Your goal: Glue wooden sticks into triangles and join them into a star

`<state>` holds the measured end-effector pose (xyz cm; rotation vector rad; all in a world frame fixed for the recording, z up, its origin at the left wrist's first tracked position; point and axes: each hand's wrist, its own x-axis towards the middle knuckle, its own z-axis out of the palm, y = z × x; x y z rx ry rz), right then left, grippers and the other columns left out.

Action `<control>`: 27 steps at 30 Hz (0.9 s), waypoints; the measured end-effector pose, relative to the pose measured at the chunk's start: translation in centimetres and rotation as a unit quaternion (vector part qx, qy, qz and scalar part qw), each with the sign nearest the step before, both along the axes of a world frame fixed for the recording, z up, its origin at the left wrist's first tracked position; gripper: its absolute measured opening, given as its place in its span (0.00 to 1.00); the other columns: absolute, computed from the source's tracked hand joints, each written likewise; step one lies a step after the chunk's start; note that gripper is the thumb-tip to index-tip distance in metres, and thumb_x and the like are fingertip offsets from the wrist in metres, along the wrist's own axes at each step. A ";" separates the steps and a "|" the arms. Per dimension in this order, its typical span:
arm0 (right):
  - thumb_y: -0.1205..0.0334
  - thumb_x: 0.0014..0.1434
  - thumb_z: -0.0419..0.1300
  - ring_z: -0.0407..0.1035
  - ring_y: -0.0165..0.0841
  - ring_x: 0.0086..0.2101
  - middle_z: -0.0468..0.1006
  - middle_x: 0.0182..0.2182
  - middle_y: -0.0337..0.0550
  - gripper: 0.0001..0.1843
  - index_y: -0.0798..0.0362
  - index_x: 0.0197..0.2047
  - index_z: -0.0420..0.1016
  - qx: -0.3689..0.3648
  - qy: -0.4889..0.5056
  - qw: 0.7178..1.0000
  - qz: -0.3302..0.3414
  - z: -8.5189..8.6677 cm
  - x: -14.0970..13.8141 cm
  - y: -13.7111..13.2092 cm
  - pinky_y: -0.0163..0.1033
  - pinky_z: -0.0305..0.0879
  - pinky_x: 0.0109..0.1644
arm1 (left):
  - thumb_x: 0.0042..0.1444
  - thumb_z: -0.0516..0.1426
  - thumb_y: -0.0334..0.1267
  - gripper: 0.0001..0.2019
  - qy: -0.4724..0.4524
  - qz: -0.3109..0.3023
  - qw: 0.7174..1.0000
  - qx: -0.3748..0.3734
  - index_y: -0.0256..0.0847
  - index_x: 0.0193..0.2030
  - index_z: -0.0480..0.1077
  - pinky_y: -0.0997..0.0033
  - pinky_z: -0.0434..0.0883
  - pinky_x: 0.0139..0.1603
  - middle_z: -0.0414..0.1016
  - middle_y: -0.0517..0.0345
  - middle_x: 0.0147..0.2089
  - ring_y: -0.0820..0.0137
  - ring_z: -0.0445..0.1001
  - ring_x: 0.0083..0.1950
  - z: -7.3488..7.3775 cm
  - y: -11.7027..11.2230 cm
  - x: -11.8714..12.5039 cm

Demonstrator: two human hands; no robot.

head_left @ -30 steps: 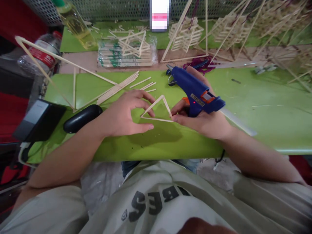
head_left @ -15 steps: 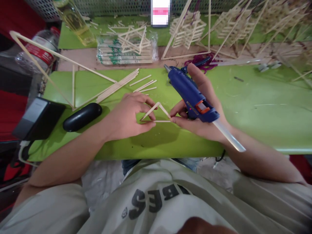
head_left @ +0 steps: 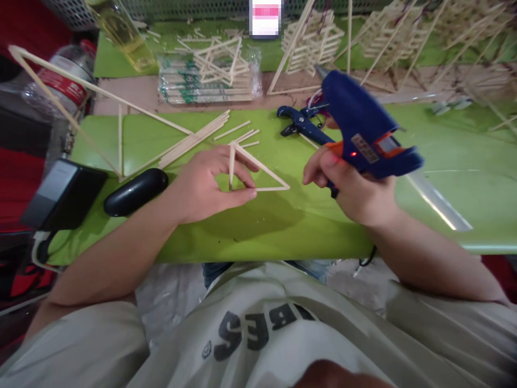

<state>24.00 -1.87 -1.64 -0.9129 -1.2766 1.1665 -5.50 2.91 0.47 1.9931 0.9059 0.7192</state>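
Between the thumb and fingers of my left hand [head_left: 216,180] is a small triangle of wooden sticks [head_left: 264,164], raised a little above the green tabletop, one corner pointing right. My right hand [head_left: 353,183] grips a blue hot glue gun [head_left: 359,121] by its handle. Its nozzle points up and away to the left, clear of the triangle, and a red light glows on its side. A clear glue stick [head_left: 440,202] juts from the gun's back end. Blue-handled pliers [head_left: 305,126] lie on the table just left of the gun.
A bundle of sticks [head_left: 194,140] lies beyond my left hand. Left of it are a black oval case [head_left: 136,192], a dark box [head_left: 64,194] and a large stick frame [head_left: 100,97]. Packaged sticks [head_left: 210,86], an oil-coloured bottle [head_left: 125,40] and stick structures [head_left: 315,43] line the back.
My right hand has let go of the triangle's corner and moved right, lifting the glue gun. The triangle has turned in my left hand. The pliers have come into fuller view.
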 end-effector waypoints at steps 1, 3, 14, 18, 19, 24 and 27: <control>0.51 0.73 0.74 0.73 0.30 0.25 0.84 0.29 0.32 0.16 0.43 0.55 0.74 0.011 0.005 1.000 -0.004 -0.1 0.2 0.1 0.38 0.69 0.31 | 0.59 0.75 0.40 0.03 -0.036 0.003 0.999 -0.011 0.50 0.37 0.88 0.50 0.80 0.65 0.90 0.56 0.52 0.54 0.87 0.58 -0.3 0.3 -0.2; 0.48 0.74 0.73 0.71 0.30 0.24 0.85 0.28 0.35 0.13 0.44 0.51 0.78 0.022 0.017 1.000 -0.007 -0.2 0.5 0.1 0.38 0.64 0.28 | 0.59 0.77 0.40 0.04 -0.115 0.001 0.993 -0.036 0.52 0.40 0.89 0.49 0.81 0.62 0.90 0.54 0.52 0.54 0.87 0.57 -1.1 1.1 -0.7; 0.31 0.79 0.59 0.75 0.28 0.26 0.86 0.37 0.44 0.30 0.49 0.59 0.82 -0.006 0.039 0.982 0.187 -0.9 0.6 -2.3 0.33 0.71 0.27 | 0.52 0.83 0.47 0.11 -0.293 0.058 0.934 -0.197 0.50 0.33 0.89 0.60 0.82 0.56 0.86 0.56 0.38 0.63 0.83 0.48 -1.8 1.4 0.3; 0.26 0.78 0.56 0.75 0.28 0.26 0.78 0.33 0.40 0.35 0.49 0.57 0.85 0.013 0.036 0.983 0.180 -1.8 0.6 -2.4 0.33 0.72 0.27 | 0.52 0.82 0.47 0.11 -0.303 0.052 0.927 -0.215 0.49 0.32 0.89 0.60 0.81 0.57 0.85 0.56 0.37 0.65 0.82 0.46 -1.5 1.0 0.7; 0.24 0.77 0.55 0.75 0.28 0.25 0.77 0.34 0.39 0.37 0.49 0.55 0.86 0.014 0.041 0.984 0.174 -1.9 0.5 -2.4 0.33 0.71 0.25 | 0.53 0.82 0.46 0.11 -0.304 0.048 0.926 -0.218 0.49 0.32 0.89 0.60 0.80 0.57 0.85 0.56 0.37 0.65 0.82 0.46 -1.4 0.9 0.8; 0.23 0.74 0.58 0.80 0.28 0.29 0.80 0.49 0.45 0.36 0.48 0.50 0.88 -0.009 0.064 0.986 0.151 -1.5 0.2 -2.5 0.32 0.72 0.22 | 0.53 0.82 0.45 0.11 -0.297 0.039 0.925 -0.235 0.48 0.30 0.87 0.58 0.80 0.56 0.83 0.55 0.36 0.63 0.81 0.46 -1.1 0.4 0.9; 0.24 0.74 0.60 0.81 0.28 0.28 0.80 0.47 0.44 0.34 0.48 0.48 0.89 -0.016 0.072 0.987 0.146 -1.2 0.2 -2.6 0.31 0.73 0.22 | 0.53 0.82 0.44 0.11 -0.291 0.043 0.924 -0.243 0.48 0.31 0.87 0.58 0.80 0.54 0.84 0.54 0.37 0.63 0.82 0.46 -1.1 0.2 0.9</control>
